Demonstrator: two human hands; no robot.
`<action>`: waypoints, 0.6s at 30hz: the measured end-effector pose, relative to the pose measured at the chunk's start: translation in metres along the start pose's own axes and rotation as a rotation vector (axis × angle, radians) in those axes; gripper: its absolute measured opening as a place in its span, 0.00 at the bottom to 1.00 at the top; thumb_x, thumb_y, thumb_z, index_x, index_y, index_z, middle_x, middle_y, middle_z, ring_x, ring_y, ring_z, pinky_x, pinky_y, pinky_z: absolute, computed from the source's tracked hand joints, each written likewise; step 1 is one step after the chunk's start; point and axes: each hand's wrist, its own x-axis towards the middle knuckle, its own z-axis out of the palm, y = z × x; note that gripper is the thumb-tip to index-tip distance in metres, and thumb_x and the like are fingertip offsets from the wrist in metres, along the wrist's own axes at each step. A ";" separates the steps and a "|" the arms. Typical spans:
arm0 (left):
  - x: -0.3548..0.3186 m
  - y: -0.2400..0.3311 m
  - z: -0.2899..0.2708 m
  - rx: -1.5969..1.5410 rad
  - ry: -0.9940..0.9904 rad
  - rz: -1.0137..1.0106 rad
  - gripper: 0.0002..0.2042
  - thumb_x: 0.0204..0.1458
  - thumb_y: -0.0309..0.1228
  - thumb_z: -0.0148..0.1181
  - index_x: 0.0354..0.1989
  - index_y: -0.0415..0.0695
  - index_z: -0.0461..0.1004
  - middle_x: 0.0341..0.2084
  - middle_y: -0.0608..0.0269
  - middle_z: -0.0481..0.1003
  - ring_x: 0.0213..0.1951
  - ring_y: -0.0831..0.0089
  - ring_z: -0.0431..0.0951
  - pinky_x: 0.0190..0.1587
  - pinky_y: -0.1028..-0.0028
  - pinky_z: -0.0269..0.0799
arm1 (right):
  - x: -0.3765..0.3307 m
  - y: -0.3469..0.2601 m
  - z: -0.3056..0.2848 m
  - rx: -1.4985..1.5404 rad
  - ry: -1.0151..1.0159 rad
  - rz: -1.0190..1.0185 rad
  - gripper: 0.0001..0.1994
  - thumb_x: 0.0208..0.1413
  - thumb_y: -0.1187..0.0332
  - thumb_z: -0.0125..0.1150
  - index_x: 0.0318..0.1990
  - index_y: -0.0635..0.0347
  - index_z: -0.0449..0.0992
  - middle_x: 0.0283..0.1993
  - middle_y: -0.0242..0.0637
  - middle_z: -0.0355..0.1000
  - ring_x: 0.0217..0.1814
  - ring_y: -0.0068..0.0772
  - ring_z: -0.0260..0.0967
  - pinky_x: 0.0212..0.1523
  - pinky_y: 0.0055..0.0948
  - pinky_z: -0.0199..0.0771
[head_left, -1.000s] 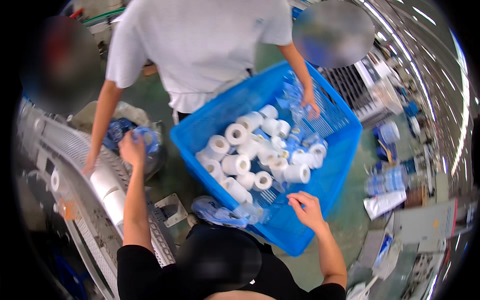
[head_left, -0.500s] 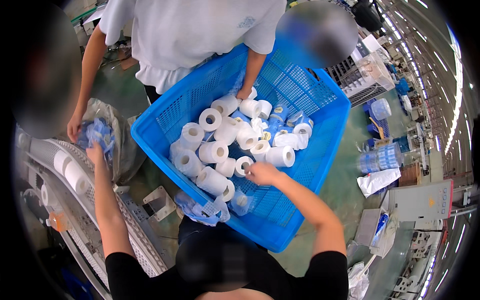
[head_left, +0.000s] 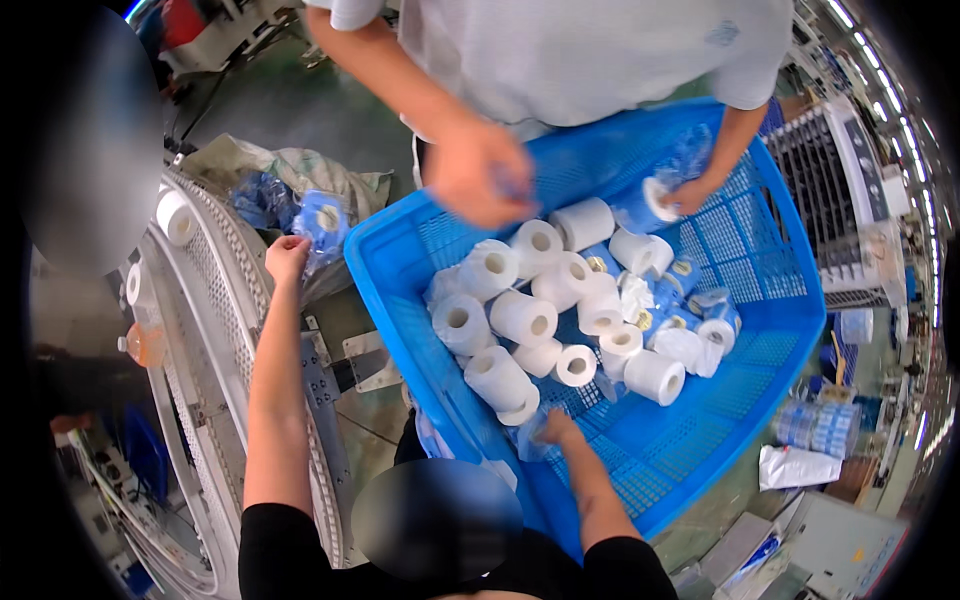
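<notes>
Pinching a blue-wrapped paper roll (head_left: 320, 222) at far left, the left hand (head_left: 287, 258) is raised; a crumpled clear wrapper (head_left: 530, 437) in the blue plastic crate (head_left: 690, 450) is pinched by the right hand (head_left: 560, 430).

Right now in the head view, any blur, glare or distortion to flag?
Head view: fisheye bends the blue basket rim and conveyor edges; corners vignette black; the co-worker's near hand is motion-blurred; left hand and right hand read sharp; no strong glare on the rolls.
</notes>
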 end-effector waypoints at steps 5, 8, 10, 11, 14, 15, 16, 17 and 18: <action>0.002 -0.006 0.013 0.484 0.345 0.112 0.11 0.42 0.35 0.64 0.34 0.44 0.80 0.35 0.51 0.79 0.38 0.59 0.79 0.43 0.65 0.73 | -0.024 -0.019 0.014 0.157 0.224 0.106 0.39 0.36 0.51 0.70 0.55 0.67 0.66 0.45 0.54 0.74 0.50 0.53 0.72 0.51 0.40 0.72; 0.002 -0.021 0.020 0.477 -0.221 0.003 0.14 0.44 0.38 0.63 0.34 0.41 0.81 0.31 0.48 0.79 0.35 0.58 0.80 0.40 0.65 0.73 | -0.017 0.011 -0.008 0.310 0.056 0.120 0.38 0.36 0.51 0.72 0.54 0.65 0.68 0.46 0.51 0.75 0.48 0.51 0.73 0.50 0.40 0.72; 0.007 -0.023 0.025 0.176 -0.278 0.014 0.17 0.44 0.42 0.63 0.35 0.39 0.80 0.31 0.46 0.79 0.34 0.59 0.80 0.39 0.65 0.74 | 0.001 0.023 -0.034 0.283 0.020 0.180 0.38 0.36 0.50 0.72 0.53 0.63 0.68 0.47 0.49 0.75 0.48 0.50 0.73 0.49 0.40 0.72; 0.011 -0.014 0.021 0.324 -0.046 0.136 0.22 0.44 0.45 0.63 0.38 0.38 0.79 0.28 0.47 0.79 0.32 0.60 0.80 0.38 0.65 0.74 | 0.005 0.028 -0.048 0.355 0.000 0.154 0.37 0.36 0.49 0.72 0.52 0.63 0.70 0.47 0.49 0.75 0.48 0.49 0.73 0.49 0.40 0.72; 0.014 0.038 -0.005 0.319 0.274 0.207 0.24 0.46 0.49 0.62 0.45 0.44 0.77 0.36 0.48 0.75 0.43 0.52 0.76 0.47 0.61 0.71 | 0.004 0.027 -0.086 0.391 0.084 0.125 0.36 0.36 0.46 0.71 0.50 0.62 0.72 0.50 0.49 0.74 0.49 0.47 0.73 0.50 0.39 0.72; 0.019 0.034 -0.018 0.215 0.324 0.287 0.22 0.47 0.47 0.63 0.45 0.44 0.76 0.35 0.49 0.75 0.41 0.54 0.76 0.46 0.63 0.71 | -0.002 0.020 -0.092 0.250 0.191 0.144 0.36 0.36 0.45 0.71 0.50 0.62 0.73 0.51 0.49 0.73 0.50 0.48 0.72 0.51 0.39 0.72; 0.017 0.041 -0.030 0.043 0.226 0.324 0.20 0.48 0.45 0.63 0.44 0.43 0.76 0.36 0.51 0.75 0.39 0.56 0.76 0.44 0.65 0.71 | -0.005 0.014 -0.095 0.118 0.304 0.174 0.36 0.36 0.45 0.71 0.50 0.62 0.73 0.52 0.49 0.72 0.51 0.48 0.72 0.51 0.39 0.71; 0.006 0.053 -0.044 -0.033 0.149 0.398 0.18 0.49 0.42 0.63 0.43 0.43 0.76 0.36 0.53 0.75 0.38 0.60 0.76 0.44 0.68 0.71 | 0.000 0.017 -0.072 0.262 0.183 0.163 0.38 0.35 0.44 0.72 0.51 0.62 0.72 0.55 0.51 0.70 0.53 0.48 0.70 0.53 0.38 0.71; -0.015 0.059 -0.062 -0.111 0.099 0.449 0.16 0.50 0.39 0.63 0.43 0.42 0.76 0.35 0.55 0.76 0.37 0.65 0.76 0.43 0.69 0.71 | 0.013 0.018 -0.048 0.400 0.051 0.128 0.39 0.35 0.44 0.72 0.53 0.62 0.71 0.57 0.53 0.68 0.56 0.49 0.68 0.54 0.38 0.70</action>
